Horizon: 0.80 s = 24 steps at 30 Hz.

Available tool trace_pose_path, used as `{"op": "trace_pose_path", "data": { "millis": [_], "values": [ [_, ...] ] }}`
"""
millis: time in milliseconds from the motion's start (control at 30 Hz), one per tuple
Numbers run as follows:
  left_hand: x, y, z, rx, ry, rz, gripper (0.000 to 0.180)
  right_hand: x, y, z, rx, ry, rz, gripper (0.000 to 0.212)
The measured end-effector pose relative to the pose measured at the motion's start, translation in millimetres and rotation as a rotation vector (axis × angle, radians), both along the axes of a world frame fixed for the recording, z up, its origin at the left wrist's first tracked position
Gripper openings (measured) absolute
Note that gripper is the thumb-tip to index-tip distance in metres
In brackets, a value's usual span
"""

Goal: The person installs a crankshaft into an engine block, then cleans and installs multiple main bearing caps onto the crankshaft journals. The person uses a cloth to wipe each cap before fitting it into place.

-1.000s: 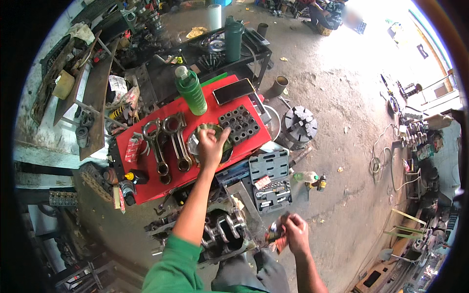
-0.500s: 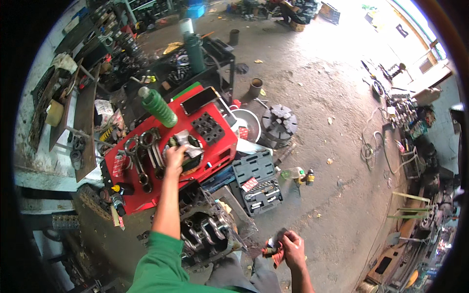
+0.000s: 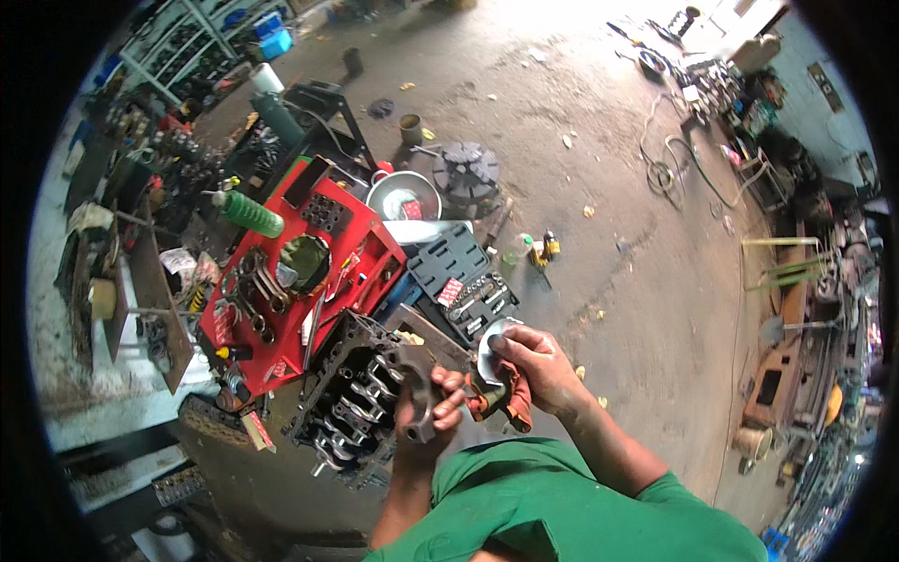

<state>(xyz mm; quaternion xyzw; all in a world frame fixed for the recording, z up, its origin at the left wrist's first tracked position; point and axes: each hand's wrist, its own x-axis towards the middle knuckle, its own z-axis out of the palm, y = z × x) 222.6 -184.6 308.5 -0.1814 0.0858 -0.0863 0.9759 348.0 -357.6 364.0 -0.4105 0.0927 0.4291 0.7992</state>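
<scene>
My left hand [image 3: 446, 405] is closed around a dark metal bearing cap [image 3: 416, 389], an arched piece with a half-round cutout. Just to its right, my right hand [image 3: 543, 363] pinches a shiny curved bearing shell [image 3: 488, 352] between thumb and fingers. An orange and dark rag [image 3: 510, 403] hangs bunched in the same hand. Left of both hands sits an engine block [image 3: 339, 361], with a bare crankshaft [image 3: 361, 405] lying in it. The cap is held over the block's right side; the shell and cap are apart.
Beyond the block stands a red cart top [image 3: 292, 228] with connecting rods [image 3: 251, 286], a green bottle [image 3: 251, 214] and a dark green cloth [image 3: 304, 260]. An open socket case [image 3: 457, 253] lies right of it. Farther off are a metal basin [image 3: 405, 195] and a round slotted chuck [image 3: 465, 170].
My left hand has come back from the red cart and now has the bearing cap in front of me. My right hand has risen toward it, with the shell showing clearly.
</scene>
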Motion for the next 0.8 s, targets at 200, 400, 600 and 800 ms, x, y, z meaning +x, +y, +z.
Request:
{"op": "trace_pose_path", "data": {
  "millis": [200, 400, 600, 800],
  "values": [
    [-8.7, -104.7, 31.6, 0.182, -0.131, 0.002, 0.052, -9.4, -52.9, 15.2, -0.036, -0.319, -0.164, 0.021],
    [-1.3, -173.2, 66.4, 0.655, 0.127, 0.166, 0.064, -5.4, -104.8, 29.5, 0.044, -0.27, -0.37, 0.024],
    [24.2, -200.1, 77.0, 1.026, 0.083, 0.404, 0.07, 25.0, -163.4, 65.5, 0.001, -0.524, -0.327, 0.018],
    [51.5, -189.7, 114.8, 2.925, -0.176, 0.771, 0.031, -20.0, -130.4, 65.1, -0.288, -1.165, -0.368, 0.035]
  ]
}}
